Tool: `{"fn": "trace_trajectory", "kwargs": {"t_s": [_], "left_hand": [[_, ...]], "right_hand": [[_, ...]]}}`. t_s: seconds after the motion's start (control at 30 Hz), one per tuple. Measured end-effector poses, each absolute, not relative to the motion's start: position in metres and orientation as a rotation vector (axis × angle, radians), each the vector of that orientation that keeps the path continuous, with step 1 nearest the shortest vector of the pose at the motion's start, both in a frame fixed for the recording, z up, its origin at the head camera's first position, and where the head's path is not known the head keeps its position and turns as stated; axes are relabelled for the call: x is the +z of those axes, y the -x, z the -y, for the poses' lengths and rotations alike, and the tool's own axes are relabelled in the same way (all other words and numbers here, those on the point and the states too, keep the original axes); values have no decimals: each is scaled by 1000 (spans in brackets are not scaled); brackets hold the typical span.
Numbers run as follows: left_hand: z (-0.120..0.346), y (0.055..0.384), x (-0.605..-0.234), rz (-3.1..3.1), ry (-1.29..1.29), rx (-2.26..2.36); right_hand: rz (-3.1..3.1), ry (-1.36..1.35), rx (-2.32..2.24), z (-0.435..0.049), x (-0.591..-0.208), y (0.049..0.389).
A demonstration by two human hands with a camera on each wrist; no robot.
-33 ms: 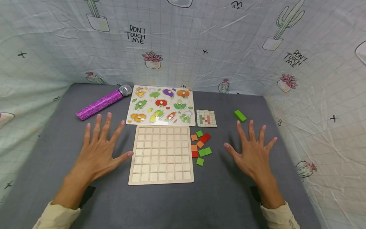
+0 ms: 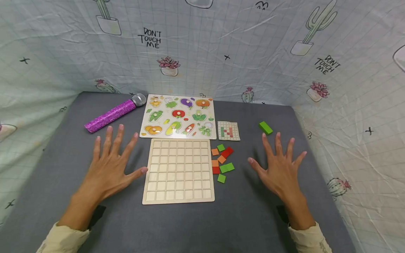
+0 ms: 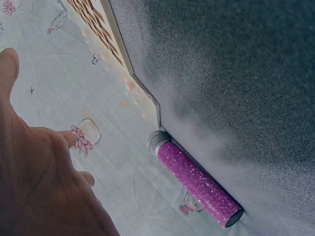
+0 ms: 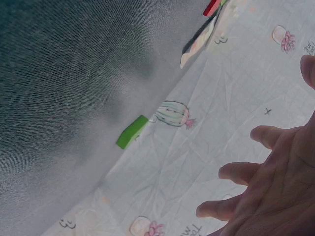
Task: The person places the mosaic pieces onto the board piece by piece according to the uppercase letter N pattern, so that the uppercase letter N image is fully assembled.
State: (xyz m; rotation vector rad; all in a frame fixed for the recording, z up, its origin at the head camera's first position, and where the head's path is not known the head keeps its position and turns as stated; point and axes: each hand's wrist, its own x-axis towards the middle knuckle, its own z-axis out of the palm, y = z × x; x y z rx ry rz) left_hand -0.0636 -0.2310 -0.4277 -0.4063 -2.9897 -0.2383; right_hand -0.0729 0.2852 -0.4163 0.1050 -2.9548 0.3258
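Note:
My left hand [image 2: 109, 168], fingers spread and holding nothing, hovers left of a wooden grid board [image 2: 179, 172], its thumb tip overlapping the board's left edge in the head view. Beyond those fingertips lies a glittery purple microphone [image 2: 110, 115], which the left wrist view also shows beside that hand. On the other side, my right hand [image 2: 280, 172] is spread and holds nothing. Just past its index fingertip sits a green block [image 2: 265, 128]. Between the board and the right hand lie several small pieces: green ones [image 2: 227, 167], orange ones [image 2: 222, 159] and red ones [image 2: 227, 152].
A vegetable puzzle board [image 2: 178, 116] with knobbed pieces lies behind the grid board. To its right is a small pattern card [image 2: 228, 131] with coloured squares. The grey table [image 2: 177, 228] is bordered at the back and sides by a cactus-print cloth [image 2: 202, 45].

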Motion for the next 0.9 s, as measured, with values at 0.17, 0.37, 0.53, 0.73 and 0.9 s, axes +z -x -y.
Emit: {"fn": "trace_trajectory", "kwargs": {"t_s": [0.17,0.37,0.53,0.73,0.9], "left_hand": [[231,64,-428,2979,416,-246],[230,63,-428,2976,418,-244],[229,63,-427,2976,423,-246],[225,64,-428,2974,498,-367],[220,64,-430,2961,622,-537]], "right_hand": [[2953,-112,322,-285,-416,74],[2956,-117,309,-284,-416,73],[2950,-122,302,-281,-417,74],[2865,-246,366,-272,-424,79],[2751,-397,491,-262,-434,82]]}}
